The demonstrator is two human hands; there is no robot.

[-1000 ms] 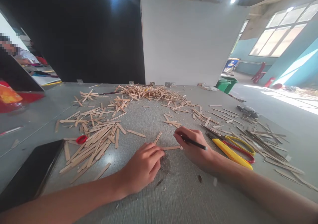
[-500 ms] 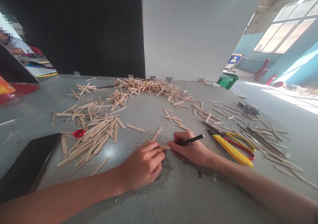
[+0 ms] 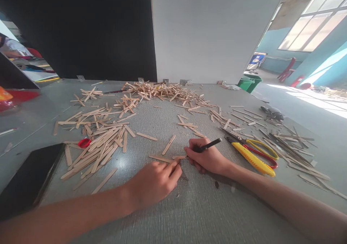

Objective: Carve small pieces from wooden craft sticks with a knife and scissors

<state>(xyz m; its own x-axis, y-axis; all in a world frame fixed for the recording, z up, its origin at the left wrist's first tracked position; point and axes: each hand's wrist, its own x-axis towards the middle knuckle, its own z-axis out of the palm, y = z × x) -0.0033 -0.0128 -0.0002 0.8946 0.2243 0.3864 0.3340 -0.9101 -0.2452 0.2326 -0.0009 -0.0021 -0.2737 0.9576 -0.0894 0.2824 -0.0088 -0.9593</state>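
My right hand (image 3: 206, 160) is closed round a black pen (image 3: 209, 144), its tip down on a short wooden stick (image 3: 179, 157) lying flat on the grey table (image 3: 189, 208). My left hand (image 3: 154, 182) rests on the table just left of it, fingers curled, fingertips pressing on the stick's left end. Another loose stick (image 3: 168, 144) lies just beyond the hands. A longer thin stick (image 3: 159, 158) lies beside the left fingertips.
Heaps of wooden sticks (image 3: 103, 143) spread over the left and far side of the table. A yellow utility knife (image 3: 253, 160) and yellow-handled scissors (image 3: 261, 148) lie right of my right hand. A black phone (image 3: 27, 181) and red cap (image 3: 84, 143) lie left. Black and white boards stand behind.
Both hands have shifted a little left and toward me along the stick. The pen went from pointing right to tip-down at the stick's right end.
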